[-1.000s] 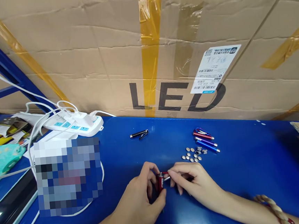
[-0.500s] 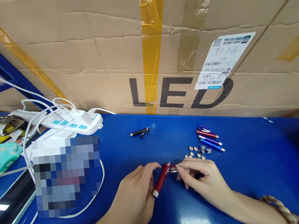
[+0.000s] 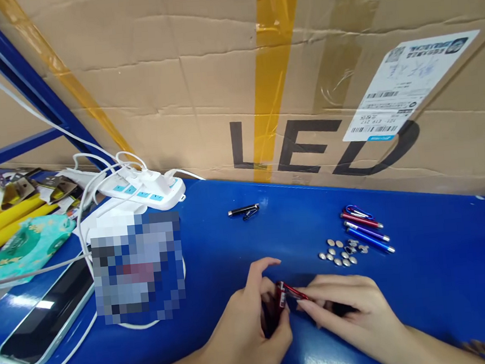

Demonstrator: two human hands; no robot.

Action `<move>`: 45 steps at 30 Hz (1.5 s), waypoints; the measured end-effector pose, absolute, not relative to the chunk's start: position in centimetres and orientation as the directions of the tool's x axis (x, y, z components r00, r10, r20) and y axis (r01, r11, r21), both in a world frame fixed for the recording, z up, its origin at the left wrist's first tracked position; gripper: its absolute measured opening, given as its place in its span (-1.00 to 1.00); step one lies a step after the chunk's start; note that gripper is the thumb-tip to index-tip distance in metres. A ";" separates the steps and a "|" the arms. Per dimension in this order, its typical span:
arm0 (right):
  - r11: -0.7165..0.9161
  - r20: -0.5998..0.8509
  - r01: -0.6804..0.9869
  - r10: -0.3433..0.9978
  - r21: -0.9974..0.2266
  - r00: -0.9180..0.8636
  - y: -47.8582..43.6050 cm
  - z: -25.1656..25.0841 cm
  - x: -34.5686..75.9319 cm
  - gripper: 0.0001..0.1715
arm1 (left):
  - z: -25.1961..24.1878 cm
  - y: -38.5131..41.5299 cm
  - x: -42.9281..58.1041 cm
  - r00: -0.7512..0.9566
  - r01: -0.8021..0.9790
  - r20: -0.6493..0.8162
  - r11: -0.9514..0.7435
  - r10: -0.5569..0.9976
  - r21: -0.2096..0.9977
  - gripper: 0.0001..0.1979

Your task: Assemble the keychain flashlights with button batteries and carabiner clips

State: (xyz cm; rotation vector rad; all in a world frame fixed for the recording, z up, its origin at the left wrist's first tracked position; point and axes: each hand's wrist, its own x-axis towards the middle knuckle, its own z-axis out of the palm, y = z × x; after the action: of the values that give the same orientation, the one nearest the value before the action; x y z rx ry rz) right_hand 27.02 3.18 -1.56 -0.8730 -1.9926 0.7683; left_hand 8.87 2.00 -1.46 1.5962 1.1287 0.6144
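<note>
Low in the middle of the head view, my left hand [image 3: 252, 323] is curled around a red keychain flashlight [image 3: 281, 298], a slim metal tube whose lower part the fingers hide. Its index finger is raised clear of the tube. From the tube's top a red carabiner clip [image 3: 297, 293] reaches sideways, and my right hand [image 3: 355, 305] pinches it between thumb and fingers. Several silver button cells [image 3: 338, 262] lie in a loose group beyond my right hand, with a few small metal pieces [image 3: 352, 244] among them.
Red, purple and blue metal tubes [image 3: 370, 240] lie at the right, a blue carabiner [image 3: 359, 211] beside them. Further left is a black tube with clip [image 3: 244, 210]. A power strip [image 3: 158, 192], white cables, a phone [image 3: 45, 309] and a blurred patch occupy the left. A cardboard box [image 3: 201, 95] stands behind.
My left fingers have closed further round the red flashlight, and the tube has turned more upright. The right hand keeps its pinch on the clip. The view has shifted left.
</note>
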 end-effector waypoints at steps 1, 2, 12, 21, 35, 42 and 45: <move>0.567 0.422 0.310 0.801 -0.763 -0.425 3.2 -1.6 27.0 -0.85 | -1.3 2.1 8.8 0.431 0.350 -0.128 -0.035 0.893 0.936 -0.50; 0.554 0.412 0.320 0.812 -0.768 -0.414 3.2 -1.7 27.0 -0.86 | -1.2 2.2 8.7 0.441 0.345 -0.109 -0.056 0.891 0.937 -0.51; 0.224 0.136 0.243 0.933 -0.944 -0.334 3.2 -1.5 26.9 -0.64 | 1.1 2.8 8.0 0.504 0.601 -0.143 -0.227 0.852 0.766 -0.93; 0.310 0.165 0.287 0.886 -0.906 -0.434 3.2 -1.7 26.8 -0.75 | 0.2 3.6 8.0 0.487 0.542 -0.131 -0.181 0.863 0.821 -0.64; 0.739 0.395 0.479 0.664 -0.474 -0.635 2.8 -1.8 27.3 -0.66 | -0.4 3.6 7.8 0.578 0.673 -0.070 -0.428 0.813 0.603 -0.68; 0.762 0.454 0.462 0.644 -0.453 -0.616 2.9 -1.9 26.8 -0.67 | -0.7 2.8 8.0 0.587 0.658 -0.083 -0.415 0.806 0.628 -0.67; 0.725 0.468 0.449 0.684 -0.523 -0.559 3.1 -2.2 26.9 -0.69 | -0.4 2.7 8.2 0.565 0.608 -0.099 -0.332 0.819 0.721 -0.70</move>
State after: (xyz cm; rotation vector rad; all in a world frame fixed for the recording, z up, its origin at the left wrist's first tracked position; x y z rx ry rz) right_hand 26.95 3.09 -2.20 -0.8538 -2.2568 0.4554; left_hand 8.24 2.67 -0.41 2.0613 1.1393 0.3660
